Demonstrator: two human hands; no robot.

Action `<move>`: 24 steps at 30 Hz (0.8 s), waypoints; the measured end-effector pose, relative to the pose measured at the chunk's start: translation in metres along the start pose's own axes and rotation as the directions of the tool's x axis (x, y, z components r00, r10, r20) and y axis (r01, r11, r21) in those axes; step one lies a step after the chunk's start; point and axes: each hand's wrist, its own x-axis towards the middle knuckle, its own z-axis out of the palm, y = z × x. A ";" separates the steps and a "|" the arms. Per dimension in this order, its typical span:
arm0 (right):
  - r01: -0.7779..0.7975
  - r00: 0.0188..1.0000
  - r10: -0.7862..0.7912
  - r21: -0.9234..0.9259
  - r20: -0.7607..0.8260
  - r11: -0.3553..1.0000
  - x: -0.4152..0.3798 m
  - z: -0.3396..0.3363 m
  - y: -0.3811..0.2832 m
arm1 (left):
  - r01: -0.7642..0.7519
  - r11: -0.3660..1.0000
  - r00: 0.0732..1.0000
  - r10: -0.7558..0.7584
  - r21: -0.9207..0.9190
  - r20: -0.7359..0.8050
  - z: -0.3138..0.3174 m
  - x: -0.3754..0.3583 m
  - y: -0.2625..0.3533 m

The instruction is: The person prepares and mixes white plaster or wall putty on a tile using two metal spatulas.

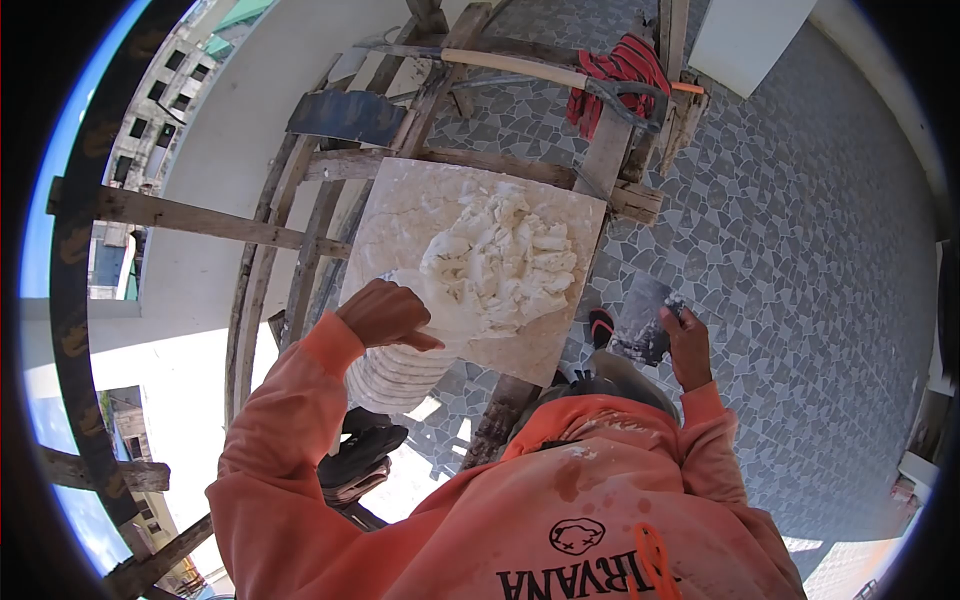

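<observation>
A mound of white putty is heaped on a square beige board in front of me. My left hand is closed over the board's near left corner, beside the putty; its fingers hide whatever it grips. Just below that hand sits a whitish ribbed object, perhaps a container, partly covered by my hand and sleeve. Off the board's right side, my right hand is closed on the edge of a flat rectangular blade, grey and smeared with white material.
Rough wooden beams frame the board. A long wooden handle, a red striped cloth and a dark curved sheet rest on them. Grey stone-patterned floor lies below; a white wall stands at the back.
</observation>
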 end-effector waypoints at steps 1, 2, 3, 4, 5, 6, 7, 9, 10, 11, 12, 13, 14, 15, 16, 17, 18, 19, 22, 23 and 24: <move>0.008 1.000 -0.008 -0.023 -0.003 1.000 0.001 -0.001 0.001 | -0.009 1.000 1.000 0.009 0.000 0.004 -0.001 0.001 -0.001; 0.016 1.000 -0.016 -0.045 -0.006 0.999 0.002 -0.001 0.002 | -0.004 1.000 1.000 0.004 -0.001 0.021 -0.002 0.002 -0.001; -0.002 1.000 0.002 -0.024 -0.005 1.000 0.001 0.000 -0.001 | 0.000 1.000 0.999 0.000 -0.002 0.039 -0.005 0.003 -0.001; -0.020 1.000 0.020 -0.003 -0.004 1.000 -0.001 0.002 -0.005 | 0.004 1.000 0.998 -0.004 -0.002 0.057 -0.007 0.004 -0.001; -0.038 0.999 0.038 0.017 -0.003 0.999 -0.002 0.003 -0.007 | 0.003 1.000 0.997 -0.003 -0.005 0.071 -0.009 0.006 -0.001; -0.025 1.000 0.025 0.007 -0.005 1.000 -0.002 0.003 -0.006 | 0.002 1.000 0.996 -0.002 -0.007 0.086 -0.011 0.007 -0.001; -0.013 1.000 0.013 -0.002 -0.008 1.000 -0.001 0.002 -0.005 | 0.002 1.000 0.995 -0.001 -0.008 0.101 -0.012 0.008 -0.002; -0.013 1.000 0.013 0.005 -0.011 1.000 -0.001 0.003 -0.003 | -0.016 1.000 0.995 0.016 -0.004 0.100 -0.013 0.009 -0.002; -0.024 1.000 0.024 0.022 -0.010 0.999 -0.001 0.003 -0.004 | -0.025 1.000 0.995 0.025 -0.001 0.099 -0.014 0.010 -0.003; -0.036 0.999 0.036 0.038 -0.010 0.999 -0.002 0.003 -0.005 | -0.029 1.000 0.994 0.028 0.002 0.102 -0.014 0.011 -0.003; -0.037 0.999 0.038 0.028 -0.014 0.999 -0.002 0.003 -0.005 | -0.032 0.999 0.994 0.031 0.005 0.106 -0.013 0.012 -0.004; -0.039 0.999 0.039 0.017 -0.017 0.999 -0.002 0.002 -0.005 | -0.035 0.999 0.993 0.034 0.008 0.109 -0.013 0.013 -0.004; -0.041 0.999 0.041 0.006 -0.021 0.999 -0.002 0.001 -0.005 | -0.036 0.999 0.994 0.035 0.008 0.108 -0.014 0.013 -0.004; -0.051 0.999 0.051 0.024 -0.019 0.998 -0.003 0.001 -0.006 | -0.037 0.999 0.994 0.036 0.007 0.106 -0.014 0.013 -0.005; -0.060 0.998 0.061 0.042 -0.017 0.997 -0.003 0.001 -0.006 | -0.038 0.999 0.994 0.037 0.007 0.105 -0.014 0.013 -0.005; -0.070 0.997 0.071 0.059 -0.015 0.996 -0.004 0.001 -0.006 | -0.041 0.999 0.994 0.040 0.006 0.098 -0.015 0.013 -0.005; -0.071 0.997 0.072 0.052 -0.016 0.996 -0.004 0.001 -0.007 | -0.044 0.999 0.995 0.043 0.004 0.091 -0.015 0.013 -0.006; -0.071 0.997 0.072 0.045 -0.017 0.996 -0.004 0.000 -0.007 | -0.046 0.999 0.995 0.046 0.002 0.083 -0.015 0.013 -0.006; -0.052 0.999 0.053 0.067 -0.010 0.996 -0.003 0.001 -0.005 | -0.038 0.999 0.995 0.037 0.003 0.090 -0.015 0.014 -0.005; -0.042 0.999 0.043 0.081 -0.006 0.996 -0.003 0.000 -0.004 | -0.040 0.999 0.995 0.039 0.006 0.089 -0.016 0.014 -0.005; -0.047 0.999 0.047 0.078 -0.005 0.996 -0.003 0.000 -0.004 | -0.043 0.999 0.995 0.042 0.009 0.089 -0.016 0.015 -0.005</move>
